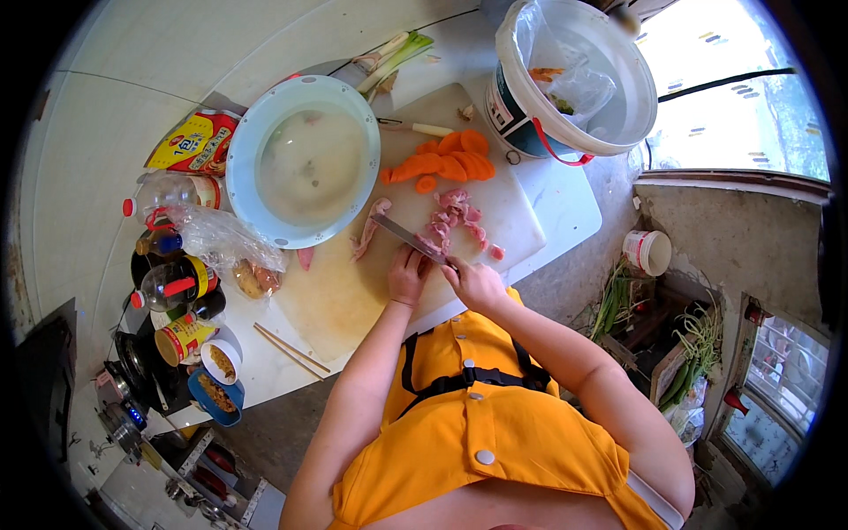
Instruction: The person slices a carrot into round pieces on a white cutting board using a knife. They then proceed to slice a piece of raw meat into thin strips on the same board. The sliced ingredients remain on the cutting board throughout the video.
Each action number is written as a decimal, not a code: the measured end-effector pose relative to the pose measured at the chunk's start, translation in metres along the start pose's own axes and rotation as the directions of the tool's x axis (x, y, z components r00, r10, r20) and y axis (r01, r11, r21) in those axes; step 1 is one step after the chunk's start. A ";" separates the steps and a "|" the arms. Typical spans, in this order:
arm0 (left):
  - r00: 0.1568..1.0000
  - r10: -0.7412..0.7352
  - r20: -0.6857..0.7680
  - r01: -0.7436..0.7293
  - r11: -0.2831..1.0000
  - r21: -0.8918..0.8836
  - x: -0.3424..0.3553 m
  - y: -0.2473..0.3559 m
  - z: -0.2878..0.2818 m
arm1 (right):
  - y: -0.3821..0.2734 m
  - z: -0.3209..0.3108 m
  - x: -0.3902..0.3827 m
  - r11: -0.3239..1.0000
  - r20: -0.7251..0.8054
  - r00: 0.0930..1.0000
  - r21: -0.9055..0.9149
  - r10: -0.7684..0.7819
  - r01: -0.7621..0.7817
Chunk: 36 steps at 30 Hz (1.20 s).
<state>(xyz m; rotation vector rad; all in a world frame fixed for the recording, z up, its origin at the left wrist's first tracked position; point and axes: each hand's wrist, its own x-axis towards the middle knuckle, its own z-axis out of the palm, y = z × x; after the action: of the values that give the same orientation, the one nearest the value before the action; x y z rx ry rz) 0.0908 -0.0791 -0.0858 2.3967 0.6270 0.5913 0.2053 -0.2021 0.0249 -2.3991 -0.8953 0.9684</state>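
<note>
My right hand (474,285) is closed round the handle of a knife (410,236), its blade pointing away to the left over the pale cutting board (517,208). Close by the blade's near side, my left hand (408,277) rests on the board with its fingers curled down; what lies under them is hidden. Cut pieces of raw pink meat (453,210) lie in a loose heap beyond the knife. A longer strip of meat (368,230) is at the blade's far end. Farther back on the board are sliced carrots (449,161).
A light-blue basin (367,181) of cloudy water stands left of the carrots. Spring onions (395,62) lie at the back, beside a lidless white bucket (643,97). Bottles (172,285), small bowls (215,397) and chopsticks (291,351) line the left side.
</note>
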 end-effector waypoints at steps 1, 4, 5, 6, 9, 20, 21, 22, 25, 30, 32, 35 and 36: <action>1.000 0.008 0.002 -0.008 1.000 -0.004 0.000 0.000 0.000 | -0.003 0.003 0.006 1.000 0.014 1.000 -0.015 0.007 -0.007; 0.999 0.049 0.020 -0.049 0.999 -0.006 0.001 -0.002 -0.002 | -0.006 0.008 0.018 0.998 0.041 0.999 -0.054 0.019 -0.017; 0.999 0.049 0.020 -0.049 0.999 0.009 0.001 -0.001 -0.003 | -0.005 0.008 0.018 0.998 0.038 0.999 -0.063 0.020 -0.018; 0.999 0.049 0.017 -0.050 0.998 0.024 0.000 -0.002 -0.001 | -0.005 0.007 0.019 0.997 0.034 0.999 -0.074 0.019 -0.016; 1.000 0.021 -0.008 -0.021 0.999 0.031 -0.002 -0.002 0.004 | 0.007 0.007 0.008 0.999 0.011 1.000 -0.034 0.000 0.000; 1.000 0.002 -0.025 -0.003 1.000 -0.023 0.001 0.005 0.000 | 0.052 -0.016 -0.024 0.997 0.099 0.993 -0.058 0.057 -0.051; 1.000 0.015 -0.022 -0.016 0.999 -0.028 0.002 0.005 -0.001 | 0.053 -0.018 -0.022 0.998 0.106 0.993 -0.038 0.052 -0.048; 0.999 0.028 -0.018 -0.029 0.999 -0.034 0.003 0.005 -0.002 | 0.051 -0.021 -0.021 0.998 0.119 0.992 -0.037 0.052 -0.048; 0.999 0.036 0.006 -0.036 0.997 -0.072 0.004 0.006 -0.006 | 0.045 -0.024 -0.019 0.998 0.059 0.997 -0.016 0.057 -0.057; 0.999 0.034 -0.012 -0.035 0.997 -0.070 0.005 0.011 -0.011 | 0.024 -0.035 -0.026 0.999 0.074 0.997 0.014 0.031 -0.032; 1.000 0.026 -0.016 -0.026 0.999 -0.046 0.004 0.012 -0.010 | 0.021 -0.037 -0.032 1.000 0.090 0.996 0.019 0.001 -0.003; 1.000 0.025 -0.015 -0.025 1.000 -0.001 0.002 0.010 -0.009 | 0.017 -0.040 -0.041 0.998 0.135 0.990 -0.028 0.051 -0.048; 0.999 0.029 -0.020 -0.029 1.000 0.000 0.003 0.011 -0.010 | 0.018 -0.039 -0.043 0.998 0.138 0.988 -0.029 0.061 -0.058</action>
<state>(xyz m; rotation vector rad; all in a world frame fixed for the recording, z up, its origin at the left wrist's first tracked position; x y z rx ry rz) 0.0908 -0.0811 -0.0714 2.4056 0.6018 0.6279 0.2173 -0.2494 0.0616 -2.4152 -0.8936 1.1663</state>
